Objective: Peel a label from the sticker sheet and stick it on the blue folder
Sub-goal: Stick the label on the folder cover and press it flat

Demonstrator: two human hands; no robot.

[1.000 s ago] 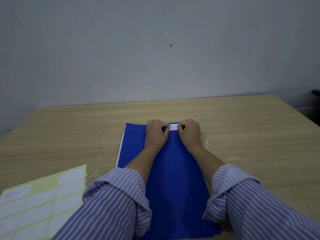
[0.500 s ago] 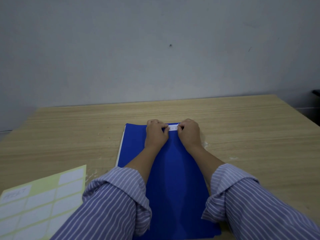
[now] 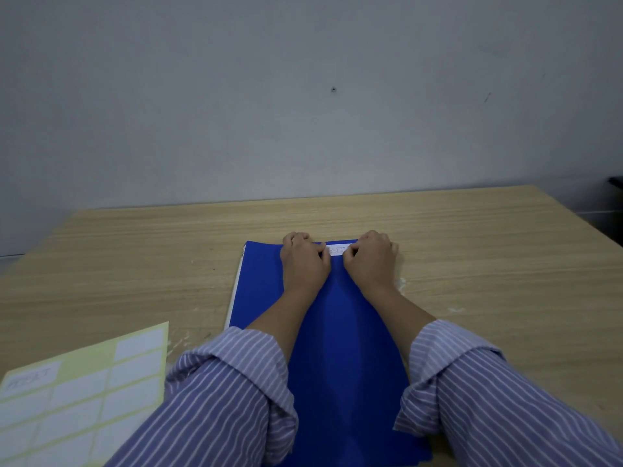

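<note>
The blue folder (image 3: 340, 332) lies lengthwise on the wooden table, straight ahead of me. A small white label (image 3: 339, 251) with handwriting sits flat near the folder's far edge. My left hand (image 3: 303, 264) has its fingers curled and presses the label's left end with its fingertips. My right hand (image 3: 371, 261) does the same at the right end. Both ends of the label are hidden under my fingers. The yellow sticker sheet (image 3: 84, 399), with several white labels, lies at the near left, apart from both hands.
The wooden table (image 3: 488, 264) ends at a grey wall behind. White pages show along the folder's left edge (image 3: 235, 291). A dark object (image 3: 615, 183) sits beyond the table's far right corner. My striped sleeves cover the near part of the folder.
My hands have drawn very slightly apart along the label, so a little more of it shows between my fingertips. Folder and sticker sheet have not moved.
</note>
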